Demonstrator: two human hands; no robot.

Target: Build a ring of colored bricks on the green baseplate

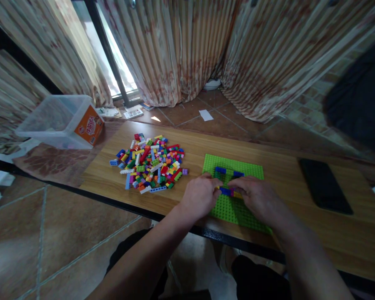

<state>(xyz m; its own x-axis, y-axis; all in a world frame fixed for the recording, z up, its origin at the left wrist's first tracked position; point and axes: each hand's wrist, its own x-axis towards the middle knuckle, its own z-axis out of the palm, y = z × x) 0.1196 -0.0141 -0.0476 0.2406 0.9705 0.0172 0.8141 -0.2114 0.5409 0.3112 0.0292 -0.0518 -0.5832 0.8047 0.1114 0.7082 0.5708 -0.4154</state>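
Observation:
A green baseplate [250, 168] lies on the wooden table [281, 160]. Two blue bricks [220, 170] stand on its far part. Both hands meet over its middle. My left hand [200, 196] is curled, its fingertips pinching the left end of a blue brick [225, 191]. My right hand [259, 198] is closed on the right end of the same brick, with a bit of yellow showing under its fingers. To the left lies a heap of several loose coloured bricks [150, 163].
A black phone [325, 185] lies flat on the table at the right. A clear plastic box with an orange label [61, 121] sits on the floor at the far left. Curtains hang behind, with papers on the tiled floor.

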